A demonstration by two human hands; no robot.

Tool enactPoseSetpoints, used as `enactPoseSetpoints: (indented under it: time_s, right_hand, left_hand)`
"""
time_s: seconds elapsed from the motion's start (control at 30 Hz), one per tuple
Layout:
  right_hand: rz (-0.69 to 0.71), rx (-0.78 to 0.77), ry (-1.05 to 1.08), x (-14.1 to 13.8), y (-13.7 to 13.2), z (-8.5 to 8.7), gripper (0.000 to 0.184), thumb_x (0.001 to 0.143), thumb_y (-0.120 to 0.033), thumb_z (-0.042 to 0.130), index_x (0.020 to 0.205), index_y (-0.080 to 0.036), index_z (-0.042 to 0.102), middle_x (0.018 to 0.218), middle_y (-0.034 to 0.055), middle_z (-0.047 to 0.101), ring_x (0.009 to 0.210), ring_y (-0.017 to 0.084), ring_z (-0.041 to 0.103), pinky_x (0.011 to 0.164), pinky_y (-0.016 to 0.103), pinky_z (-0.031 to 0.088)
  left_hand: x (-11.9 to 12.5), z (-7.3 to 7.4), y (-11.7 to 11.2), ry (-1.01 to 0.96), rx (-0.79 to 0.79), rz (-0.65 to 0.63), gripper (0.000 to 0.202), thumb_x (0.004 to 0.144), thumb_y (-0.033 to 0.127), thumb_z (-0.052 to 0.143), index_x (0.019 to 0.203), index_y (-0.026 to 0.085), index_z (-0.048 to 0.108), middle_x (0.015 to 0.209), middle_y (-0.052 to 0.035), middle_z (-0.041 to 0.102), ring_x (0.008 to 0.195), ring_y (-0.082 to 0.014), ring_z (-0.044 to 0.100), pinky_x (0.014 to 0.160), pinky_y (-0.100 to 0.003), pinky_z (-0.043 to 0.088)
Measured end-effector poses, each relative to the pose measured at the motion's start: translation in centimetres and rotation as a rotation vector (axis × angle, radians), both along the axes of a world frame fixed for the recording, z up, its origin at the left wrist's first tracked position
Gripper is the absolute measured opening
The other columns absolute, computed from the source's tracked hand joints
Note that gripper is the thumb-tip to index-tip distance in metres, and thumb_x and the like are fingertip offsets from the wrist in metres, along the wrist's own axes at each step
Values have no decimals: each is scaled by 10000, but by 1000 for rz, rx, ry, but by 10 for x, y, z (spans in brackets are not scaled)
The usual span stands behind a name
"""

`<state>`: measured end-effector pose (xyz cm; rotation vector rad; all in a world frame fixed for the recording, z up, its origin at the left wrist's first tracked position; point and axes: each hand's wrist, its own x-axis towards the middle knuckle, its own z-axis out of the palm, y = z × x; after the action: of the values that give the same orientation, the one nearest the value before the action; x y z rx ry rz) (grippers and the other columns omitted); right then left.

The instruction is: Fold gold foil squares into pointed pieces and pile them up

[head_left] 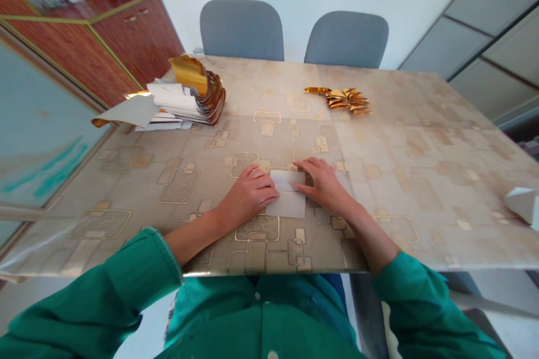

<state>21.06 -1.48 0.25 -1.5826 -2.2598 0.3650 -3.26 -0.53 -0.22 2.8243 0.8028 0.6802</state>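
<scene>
A small white sheet of paper [288, 196] lies flat on the patterned table [404, 179] near its front edge. My left hand [249, 193] rests on the sheet's left side with fingers curled and pressed onto the paper. On the right side and upper edge my right hand [322, 182] presses down, fingers laid close together. Both hands touch the sheet; neither lifts it.
A stack of gold and white paper sheets [185, 101] sits at the far left of the table. Folded gold paper pieces [345, 99] lie at the far middle. Two grey chairs [241, 28] stand behind the table. A white object [522, 205] is at the right edge.
</scene>
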Motion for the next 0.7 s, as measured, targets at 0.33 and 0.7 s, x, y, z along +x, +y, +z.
enactPoseSetpoints:
  time_s: [0.33, 0.7]
  right_hand:
    - [-96, -80, 2, -31, 12, 9, 95, 786, -262, 698, 848, -219, 640, 905, 26, 647, 905, 220, 533, 749, 328, 289]
    - [26, 105, 10, -26, 6, 6, 84, 831, -157, 628, 837, -227, 582, 832, 10, 659, 877, 213, 530, 808, 341, 291]
  left_hand:
    - [4, -1, -4, -25, -97, 78, 124, 935, 240, 616, 850, 222, 705, 876, 0, 654, 877, -168, 561, 1057, -454, 338]
    - [7, 2, -9, -77, -68, 291, 567, 862, 299, 689, 1360, 170, 449, 1288, -130, 548, 1190, -292, 490, 1024, -485, 409]
